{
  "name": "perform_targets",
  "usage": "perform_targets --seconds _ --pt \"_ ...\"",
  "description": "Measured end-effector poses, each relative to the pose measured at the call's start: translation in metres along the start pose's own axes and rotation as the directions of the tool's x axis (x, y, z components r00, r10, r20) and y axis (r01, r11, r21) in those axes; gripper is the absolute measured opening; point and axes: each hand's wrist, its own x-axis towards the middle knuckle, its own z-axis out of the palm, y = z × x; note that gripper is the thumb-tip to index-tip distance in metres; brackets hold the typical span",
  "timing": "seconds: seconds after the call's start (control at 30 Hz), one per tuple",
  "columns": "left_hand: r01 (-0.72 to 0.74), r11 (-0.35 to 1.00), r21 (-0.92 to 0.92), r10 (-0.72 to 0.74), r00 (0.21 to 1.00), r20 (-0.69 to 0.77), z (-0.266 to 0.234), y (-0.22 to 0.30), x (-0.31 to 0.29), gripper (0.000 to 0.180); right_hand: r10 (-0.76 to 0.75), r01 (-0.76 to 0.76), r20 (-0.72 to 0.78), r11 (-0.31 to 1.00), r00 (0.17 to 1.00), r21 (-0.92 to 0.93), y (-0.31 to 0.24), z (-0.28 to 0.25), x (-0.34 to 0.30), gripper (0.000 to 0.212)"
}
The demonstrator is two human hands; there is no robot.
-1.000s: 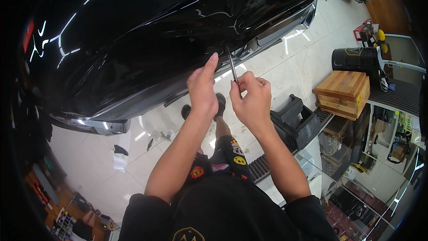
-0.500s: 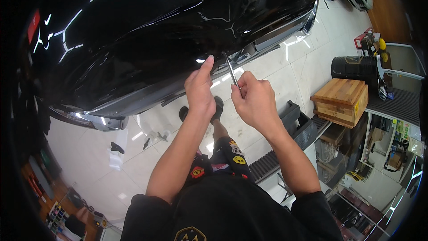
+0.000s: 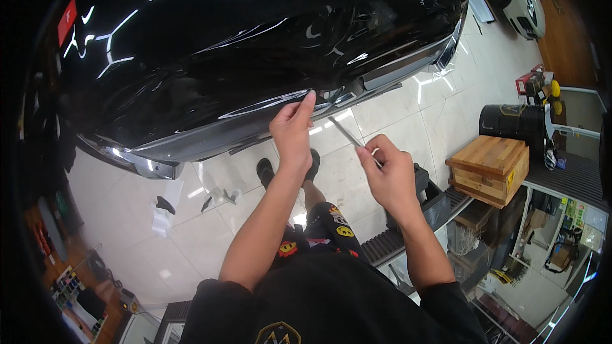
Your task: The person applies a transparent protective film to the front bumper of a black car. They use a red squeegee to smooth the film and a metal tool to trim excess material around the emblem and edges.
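A glossy black sheet of film [image 3: 255, 70] lies wrinkled over the lower body of a black car [image 3: 159, 16]. My left hand [image 3: 293, 130] is at its lower edge, thumb up and fingers curled, pinching the film's rim. Between the thumb and fingers of my right hand [image 3: 390, 169] is a slim silver cutter knife [image 3: 346, 131]. It slants up and left, its end just right of my left hand and apart from the film. The blade itself is too small to make out.
A grey trim strip [image 3: 401, 70] runs along the car's lower edge. At the right, a wooden box [image 3: 488, 169] and a black drum [image 3: 510, 120] stand by a ribbed bench. Scraps [image 3: 167, 207] lie on the tiled floor [image 3: 134, 216]. A white car [image 3: 526, 6] is at the far right.
My right hand has drawn the knife down and right, away from the film's edge. My left hand stays at the film, with its fingers curled in more. The view has shifted slightly.
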Motion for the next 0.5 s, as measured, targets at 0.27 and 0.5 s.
perform_targets --seconds 0.27,0.5 --pt "-0.146 0.989 0.007 0.146 0.985 -0.093 0.024 -0.013 0.001 0.023 -0.457 0.465 -0.271 0.884 0.847 -0.038 0.047 -0.004 0.059 0.009" --pt "-0.177 0.984 0.008 0.176 0.971 -0.162 0.028 -0.018 -0.001 0.022 -0.735 0.653 -0.136 0.659 0.664 -0.373 0.041 -0.03 0.136 0.015"
